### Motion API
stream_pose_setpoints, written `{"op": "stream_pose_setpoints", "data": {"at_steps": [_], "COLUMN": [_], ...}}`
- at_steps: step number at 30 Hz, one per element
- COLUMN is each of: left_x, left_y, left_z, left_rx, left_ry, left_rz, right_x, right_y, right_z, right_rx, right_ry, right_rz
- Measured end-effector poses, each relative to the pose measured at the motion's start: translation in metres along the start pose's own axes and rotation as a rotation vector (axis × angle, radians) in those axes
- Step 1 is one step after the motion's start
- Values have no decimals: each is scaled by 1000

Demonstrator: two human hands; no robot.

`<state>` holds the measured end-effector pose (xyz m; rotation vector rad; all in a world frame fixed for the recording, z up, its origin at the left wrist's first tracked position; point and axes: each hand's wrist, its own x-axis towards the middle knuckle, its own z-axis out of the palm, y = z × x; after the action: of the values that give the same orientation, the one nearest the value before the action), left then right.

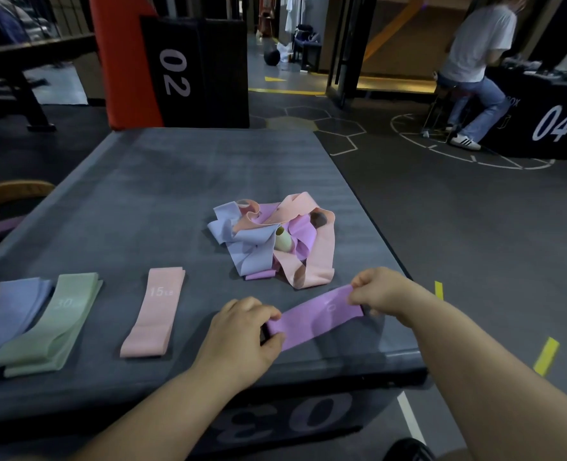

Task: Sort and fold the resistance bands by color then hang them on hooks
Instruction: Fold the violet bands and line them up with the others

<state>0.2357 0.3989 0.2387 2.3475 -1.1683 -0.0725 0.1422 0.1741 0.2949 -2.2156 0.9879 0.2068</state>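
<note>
two-handed pinch on a purple band — left hand curled round its 8 o'clock end, right hand round its 2 o'clock end, forearms in from 6 o'clock. stretched between them over the box top. tangled pile at 12 o'clock — folded pink band, green band, blue band at 9 o'clock.

Dim indoor light, brightest at the far doorway; soft shadows, wide-angle bending at edges, slight blur throughout.
</note>
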Motion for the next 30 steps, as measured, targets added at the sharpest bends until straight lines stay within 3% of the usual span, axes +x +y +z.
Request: {"op": "stream_pose_setpoints", "data": {"at_steps": [5,13,24,30], "left_x": [-2,7,15,16], "left_y": [12,35,54,65], "left_z": [9,18,25,35], "left_rx": [2,39,35,148], "left_ry": [-8,-39,-84,-190], "left_rz": [13,40,111,275], "right_x": [4,15,10,9], "right_y": [12,33,53,59], "right_z": [-6,-6,5,14], "right_rx": [77,-36,-211,-415], "right_ry": [25,262,437,277], "right_rz": [23,3,-255,-362]}}
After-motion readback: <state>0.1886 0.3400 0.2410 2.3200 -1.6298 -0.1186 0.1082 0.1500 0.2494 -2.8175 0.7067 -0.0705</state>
